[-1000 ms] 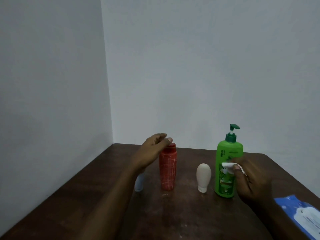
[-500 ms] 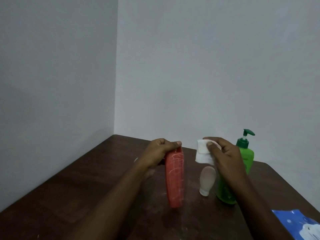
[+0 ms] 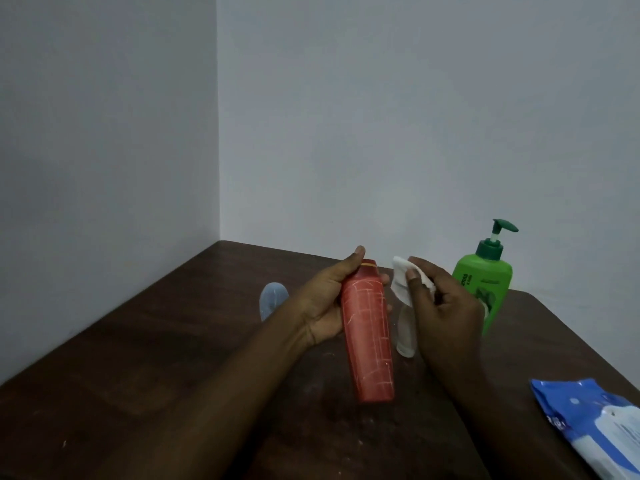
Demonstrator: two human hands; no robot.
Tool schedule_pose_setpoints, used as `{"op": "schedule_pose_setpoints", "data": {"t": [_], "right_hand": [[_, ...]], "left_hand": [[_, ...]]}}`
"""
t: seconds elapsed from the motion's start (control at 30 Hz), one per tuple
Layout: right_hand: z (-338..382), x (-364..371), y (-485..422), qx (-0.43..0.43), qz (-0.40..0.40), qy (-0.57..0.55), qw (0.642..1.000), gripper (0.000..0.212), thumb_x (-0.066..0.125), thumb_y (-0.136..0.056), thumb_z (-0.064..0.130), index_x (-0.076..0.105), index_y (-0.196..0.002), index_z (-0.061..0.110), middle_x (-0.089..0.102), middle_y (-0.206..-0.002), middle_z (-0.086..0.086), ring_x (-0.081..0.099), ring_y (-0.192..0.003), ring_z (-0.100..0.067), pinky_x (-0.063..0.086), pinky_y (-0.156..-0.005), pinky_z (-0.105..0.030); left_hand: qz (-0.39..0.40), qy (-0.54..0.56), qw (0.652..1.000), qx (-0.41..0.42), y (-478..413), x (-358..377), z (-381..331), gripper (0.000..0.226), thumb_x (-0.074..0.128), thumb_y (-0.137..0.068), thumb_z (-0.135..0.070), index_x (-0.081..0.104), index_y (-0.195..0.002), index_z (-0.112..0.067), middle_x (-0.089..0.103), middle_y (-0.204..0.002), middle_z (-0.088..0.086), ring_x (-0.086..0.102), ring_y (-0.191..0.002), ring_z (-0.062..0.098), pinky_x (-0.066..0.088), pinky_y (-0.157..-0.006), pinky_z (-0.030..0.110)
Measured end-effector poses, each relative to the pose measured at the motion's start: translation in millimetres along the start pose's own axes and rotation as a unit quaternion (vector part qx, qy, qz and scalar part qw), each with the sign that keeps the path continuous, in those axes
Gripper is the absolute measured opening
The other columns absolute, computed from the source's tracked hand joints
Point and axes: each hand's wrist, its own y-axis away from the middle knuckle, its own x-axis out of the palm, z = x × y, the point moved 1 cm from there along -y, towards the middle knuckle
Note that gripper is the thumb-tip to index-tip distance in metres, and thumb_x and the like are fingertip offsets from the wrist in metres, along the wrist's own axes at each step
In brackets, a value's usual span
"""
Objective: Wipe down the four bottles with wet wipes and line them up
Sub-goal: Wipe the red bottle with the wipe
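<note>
The left hand (image 3: pixel 325 303) gripped the red bottle (image 3: pixel 369 337) near its cap, base tilted toward the camera above the table (image 3: pixel 138 375). Just right of the cap, the right hand (image 3: pixel 446 313) pinched a wet wipe (image 3: pixel 401 282). Behind stood a white bottle (image 3: pixel 406 336), a green pump bottle (image 3: pixel 485 285) and a pale blue bottle (image 3: pixel 273 299). A wipes pack (image 3: pixel 595 424) lay near right.

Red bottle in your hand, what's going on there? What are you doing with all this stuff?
A person is cleaning bottles. The left hand grips the red bottle, held up off the table and tilted. The right hand pinches a white wet wipe right beside the bottle's top. The green pump bottle, a small white bottle and a pale blue bottle wait on the table, and a blue wipes pack lies at the right.
</note>
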Motion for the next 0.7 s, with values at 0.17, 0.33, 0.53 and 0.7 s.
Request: {"op": "schedule_pose_setpoints", "data": {"t": [0.17, 0.33, 0.53, 0.7], "right_hand": [[9.5, 5.6, 7.8, -0.137, 0.076, 0.128, 0.979, 0.042, 0.059, -0.094, 0.003, 0.067, -0.131, 0.02, 0.072, -0.1, 0.011, 0.057, -0.093, 0.024, 0.041, -0.081, 0.004], [-0.9, 12.1, 10.3, -0.139, 0.209, 0.144, 0.957, 0.051, 0.054, -0.092, 0.014, 0.06, -0.141, 0.025, 0.061, -0.144, 0.006, 0.052, -0.135, -0.002, 0.052, -0.105, -0.04], [14.8, 11.6, 17.9, -0.168, 0.331, 0.056, 0.927, 0.046, 0.061, -0.091, 0.008, 0.067, -0.135, 0.021, 0.057, -0.145, 0.01, 0.041, -0.142, 0.007, 0.035, -0.116, -0.017], [20.6, 9.0, 17.7, -0.166, 0.382, 0.017, 0.909, 0.034, 0.061, -0.09, 0.016, 0.076, -0.121, 0.022, 0.069, -0.134, 0.01, 0.054, -0.134, 0.003, 0.048, -0.11, -0.027]], "left_hand": [[-0.013, -0.032, 0.999, -0.015, 0.2, 2.1, 7.1, 0.051, 0.066, -0.097, -0.048, 0.068, -0.124, -0.005, 0.074, -0.103, 0.014, 0.072, -0.089, 0.026, 0.06, -0.088, 0.045], [-0.037, -0.001, 0.999, -0.001, 0.5, -2.7, 1.0, 0.043, 0.066, -0.095, -0.046, 0.074, -0.11, -0.006, 0.075, -0.102, 0.012, 0.072, -0.092, 0.026, 0.056, -0.096, 0.045], [-0.108, 0.015, 0.993, 0.048, 1.0, -24.0, -21.5, 0.055, 0.068, -0.092, -0.052, 0.073, -0.117, -0.003, 0.072, -0.095, 0.013, 0.069, -0.083, 0.026, 0.061, -0.079, 0.042], [-0.136, 0.059, 0.985, 0.085, 3.3, -42.4, -37.6, 0.062, 0.071, -0.09, -0.052, 0.07, -0.125, -0.001, 0.071, -0.1, 0.017, 0.069, -0.086, 0.032, 0.061, -0.084, 0.049]]}}
